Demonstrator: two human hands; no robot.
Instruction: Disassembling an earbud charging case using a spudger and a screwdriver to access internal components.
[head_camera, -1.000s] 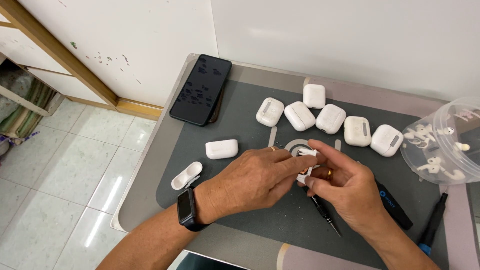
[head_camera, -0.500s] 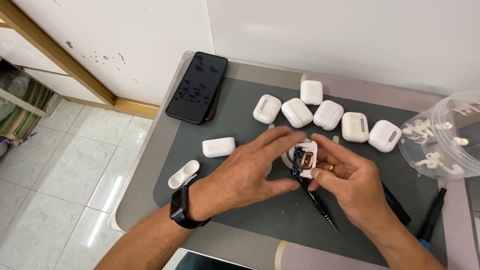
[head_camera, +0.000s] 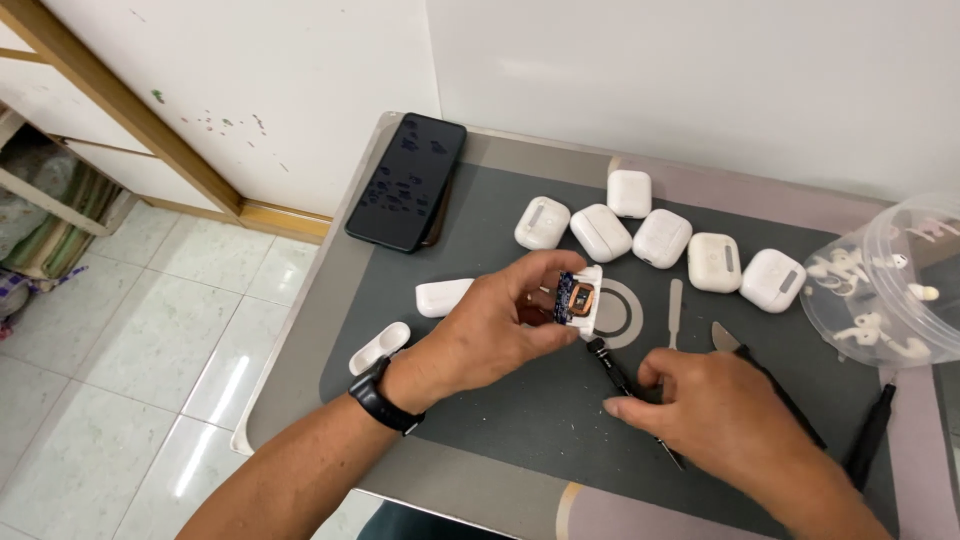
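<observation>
Opened white earbud case, blue board and copper coil exposed, pinched by left fingers; right fingers gripping black screwdriver

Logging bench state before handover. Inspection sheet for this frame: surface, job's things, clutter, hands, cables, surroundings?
Surface: dark grey work mat on a small grey table, white specks on it.
Job's things: opened white earbud case, circuit board and copper coil exposed; black screwdriver on the mat.
Clutter: five closed white cases in a row, one more lying flat, loose case shell, black phone, metal spudger, clear tub of earbuds.
Hands: left hand holds the opened case; right hand rests on the screwdriver.
Cables: nothing seen.
Surroundings: white wall, tiled floor, wooden frame at left.
</observation>
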